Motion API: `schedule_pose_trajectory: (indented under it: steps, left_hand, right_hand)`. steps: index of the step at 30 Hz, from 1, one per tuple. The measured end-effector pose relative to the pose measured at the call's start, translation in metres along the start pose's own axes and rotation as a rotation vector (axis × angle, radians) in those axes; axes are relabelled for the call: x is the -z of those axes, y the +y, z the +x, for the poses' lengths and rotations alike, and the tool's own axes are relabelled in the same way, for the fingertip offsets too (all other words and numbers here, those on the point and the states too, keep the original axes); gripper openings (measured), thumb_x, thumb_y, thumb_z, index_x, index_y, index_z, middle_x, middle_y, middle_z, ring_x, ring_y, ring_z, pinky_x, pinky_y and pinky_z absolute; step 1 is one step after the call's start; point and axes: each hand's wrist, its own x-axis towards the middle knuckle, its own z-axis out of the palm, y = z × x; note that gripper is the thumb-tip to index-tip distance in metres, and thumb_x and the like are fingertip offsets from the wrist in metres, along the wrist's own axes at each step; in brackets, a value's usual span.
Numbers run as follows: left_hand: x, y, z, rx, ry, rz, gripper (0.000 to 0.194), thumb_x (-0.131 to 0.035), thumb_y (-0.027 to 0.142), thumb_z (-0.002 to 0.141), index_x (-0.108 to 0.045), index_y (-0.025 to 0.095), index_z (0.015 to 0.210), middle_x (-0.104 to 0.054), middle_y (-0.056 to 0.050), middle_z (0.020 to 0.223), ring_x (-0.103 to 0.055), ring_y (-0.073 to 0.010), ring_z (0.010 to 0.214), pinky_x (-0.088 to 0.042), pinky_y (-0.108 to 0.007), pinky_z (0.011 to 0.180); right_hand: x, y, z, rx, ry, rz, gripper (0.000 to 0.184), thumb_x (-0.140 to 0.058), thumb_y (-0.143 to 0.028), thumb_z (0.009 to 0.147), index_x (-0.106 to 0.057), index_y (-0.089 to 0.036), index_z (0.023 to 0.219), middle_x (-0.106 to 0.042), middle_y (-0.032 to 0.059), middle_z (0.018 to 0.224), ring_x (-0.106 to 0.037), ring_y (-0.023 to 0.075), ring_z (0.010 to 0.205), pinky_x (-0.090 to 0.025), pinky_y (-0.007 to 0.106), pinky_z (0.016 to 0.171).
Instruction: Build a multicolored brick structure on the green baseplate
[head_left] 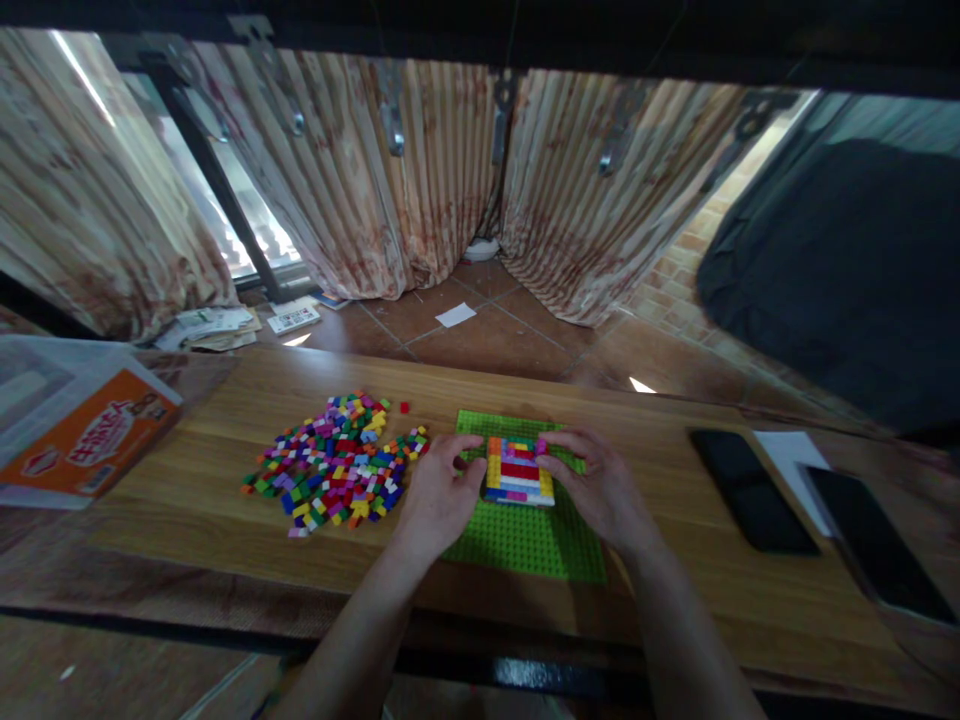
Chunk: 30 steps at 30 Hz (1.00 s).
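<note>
A small built block of coloured toy bricks stands on a green studded baseplate. It has rows of red, yellow, white, blue and orange. My left hand is at its left side, thumb and index finger apart with a gap between them and nothing visible inside. At the far right corner of the build, my right hand has thumb and forefinger closed about a small magenta brick. Whether that brick is pressed onto the build cannot be made out.
Loose coloured bricks are heaped on the wooden table to the left, with a single red brick apart. A plastic tub with an orange label stands far left. Two dark phones and white paper lie right.
</note>
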Motion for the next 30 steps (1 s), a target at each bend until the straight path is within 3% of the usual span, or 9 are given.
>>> schedule_pose_trajectory:
  steps: [11, 21, 30]
  left_hand:
    - [-0.003, 0.006, -0.007, -0.020, -0.136, 0.039, 0.036, -0.055, 0.017, 0.086, -0.065, 0.019, 0.121, -0.070, -0.007, 0.108, -0.064, -0.0163, 0.082, -0.052, -0.028, 0.074]
    - [-0.004, 0.009, -0.008, -0.041, -0.129, 0.055, 0.039, -0.055, 0.014, 0.086, -0.065, 0.019, 0.122, -0.070, -0.007, 0.103, -0.063, -0.0173, 0.084, -0.051, -0.029, 0.075]
    - [-0.006, 0.010, -0.008, -0.040, -0.124, 0.060, 0.036, -0.055, 0.012, 0.086, -0.067, 0.019, 0.119, -0.068, -0.006, 0.099, -0.062, -0.0165, 0.082, -0.050, -0.028, 0.075]
  right_hand:
    - [-0.003, 0.002, 0.004, -0.013, -0.047, 0.037, 0.025, -0.064, -0.046, 0.084, -0.076, -0.029, 0.099, -0.066, 0.0054, 0.108, -0.062, 0.0235, 0.105, -0.046, 0.042, 0.097]
    - [-0.005, 0.003, 0.007, -0.082, -0.115, 0.148, 0.025, -0.065, -0.042, 0.081, -0.075, -0.025, 0.096, -0.071, 0.0050, 0.103, -0.065, 0.0205, 0.093, -0.050, 0.037, 0.086]
    - [-0.004, -0.002, 0.008, -0.075, -0.100, 0.075, 0.024, -0.064, -0.038, 0.081, -0.076, -0.024, 0.096, -0.073, 0.0052, 0.097, -0.066, 0.0210, 0.088, -0.050, 0.036, 0.080]
